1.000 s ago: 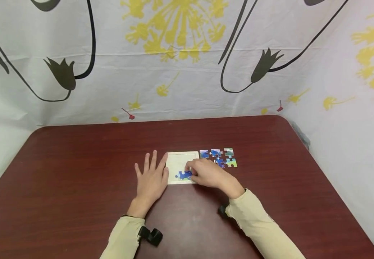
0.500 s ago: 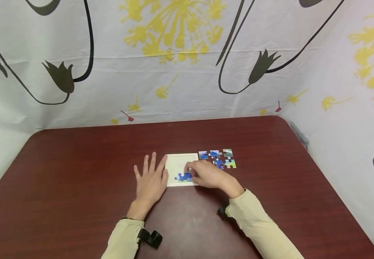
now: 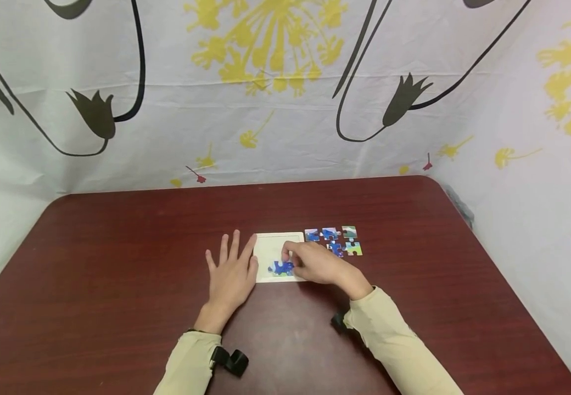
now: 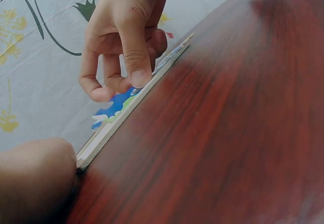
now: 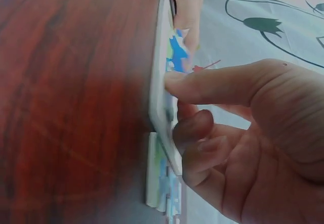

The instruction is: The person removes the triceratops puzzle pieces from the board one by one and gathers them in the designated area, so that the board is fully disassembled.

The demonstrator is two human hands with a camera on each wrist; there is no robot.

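Note:
A shallow white puzzle tray (image 3: 267, 247) lies at the middle of the table. My left hand (image 3: 230, 278) rests flat with fingers spread, its thumb and index finger along the tray's left edge. Over the tray's lower right corner, my right hand (image 3: 321, 264) pinches a puzzle piece with curled fingers, which partly hide it. Blue and green puzzle pieces (image 3: 278, 268) show beside those fingertips, inside the tray. From the left wrist, the right thumb is seen low at the tray's near rim, close to the blue picture (image 4: 119, 105).
Several loose puzzle pieces (image 3: 330, 233) lie right of the tray, beyond the right hand. The dark red table (image 3: 117, 274) has a patterned white cloth (image 3: 275, 131) behind it. A black wrist camera (image 3: 236, 362) sits on the left sleeve.
My right fingertips shift slightly at the puzzle piece in the tray's lower right. The left hand keeps its place, and the head view moves a little.

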